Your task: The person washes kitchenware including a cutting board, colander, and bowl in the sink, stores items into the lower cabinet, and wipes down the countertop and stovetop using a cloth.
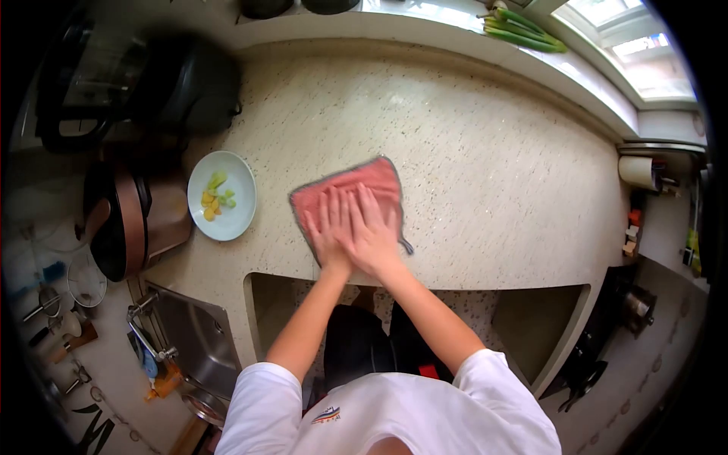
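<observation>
A pink cleaning cloth (pixel 383 173) with a grey edge and a small hanging loop lies spread on the speckled countertop (pixel 485 167). Both hands press down flat on it, side by side and touching. My left hand (pixel 331 235) has its fingers stretched out on the cloth's left part. Partly over it lies my right hand (pixel 371 235), fingers also extended. To the left of the cloth sits a pale plate (pixel 235 220) holding yellow slices (pixel 212 208) and light green pieces (pixel 218 180).
A rice cooker (pixel 163 201) and a dark appliance (pixel 182 83) stand left. The sink (pixel 193 334) with its tap is at lower left. Green onions (pixel 523 30) rest on the back ledge by the window. A stove with a pot (pixel 637 307) lies at right.
</observation>
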The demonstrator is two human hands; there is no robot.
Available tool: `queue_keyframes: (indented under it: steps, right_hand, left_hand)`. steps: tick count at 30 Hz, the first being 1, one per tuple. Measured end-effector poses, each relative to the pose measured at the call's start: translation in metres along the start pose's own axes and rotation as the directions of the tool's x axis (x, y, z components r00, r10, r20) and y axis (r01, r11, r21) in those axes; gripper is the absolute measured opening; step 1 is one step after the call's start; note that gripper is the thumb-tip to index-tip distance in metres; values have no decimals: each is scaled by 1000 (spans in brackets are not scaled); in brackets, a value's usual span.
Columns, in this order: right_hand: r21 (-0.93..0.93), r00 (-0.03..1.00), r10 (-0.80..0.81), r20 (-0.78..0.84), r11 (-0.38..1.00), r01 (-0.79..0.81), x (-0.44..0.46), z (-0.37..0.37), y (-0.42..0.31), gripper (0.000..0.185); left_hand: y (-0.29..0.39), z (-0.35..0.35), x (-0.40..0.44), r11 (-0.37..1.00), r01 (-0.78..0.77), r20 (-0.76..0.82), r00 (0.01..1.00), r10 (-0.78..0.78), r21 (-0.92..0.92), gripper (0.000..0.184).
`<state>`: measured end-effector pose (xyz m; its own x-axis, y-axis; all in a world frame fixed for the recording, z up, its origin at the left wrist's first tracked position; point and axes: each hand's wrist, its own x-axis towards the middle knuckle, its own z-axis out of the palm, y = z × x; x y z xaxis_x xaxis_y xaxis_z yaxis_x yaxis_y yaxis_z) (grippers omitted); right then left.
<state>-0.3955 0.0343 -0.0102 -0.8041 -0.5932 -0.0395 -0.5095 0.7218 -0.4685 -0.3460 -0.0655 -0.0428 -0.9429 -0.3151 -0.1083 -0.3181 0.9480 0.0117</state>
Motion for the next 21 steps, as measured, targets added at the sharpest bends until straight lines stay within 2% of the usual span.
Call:
queue_keyframes:
  steps: [3, 5, 7, 9, 15, 18, 21]
  right_hand:
    - [-37, 998, -33, -55, 999, 31, 66, 5, 14, 81]
    - [-39, 995, -51, -81, 998, 48, 107, 3, 34, 79]
    - [-4, 990, -46, -132, 999, 46, 143, -5, 59, 74]
    - [-29, 981, -59, -186, 998, 54, 154, -10, 70, 72]
    - [-58, 969, -24, -248, 998, 10, 208, -50, 151, 70]
    - [-96, 968, 32, -251, 994, -58, 194, -62, 179, 71]
    - [-113, 962, 92, -258, 986, -124, 167, -71, 198, 71]
  left_hand:
    - [-4, -3, 62, 996, 92, -53, 994, -92, -3, 75]
    - [0, -5, 107, 993, 114, -41, 993, -113, 26, 81]
    - [14, -19, 147, 993, 110, -21, 994, -111, -42, 91]
    - [25, -25, 169, 991, 130, 0, 991, -130, -24, 91]
    - [83, -34, 249, 999, 4, -41, 999, -6, -43, 88]
    - [112, -26, 259, 996, -87, -90, 992, 88, 20, 86]
    - [138, -19, 245, 989, -145, -133, 981, 142, -16, 84]
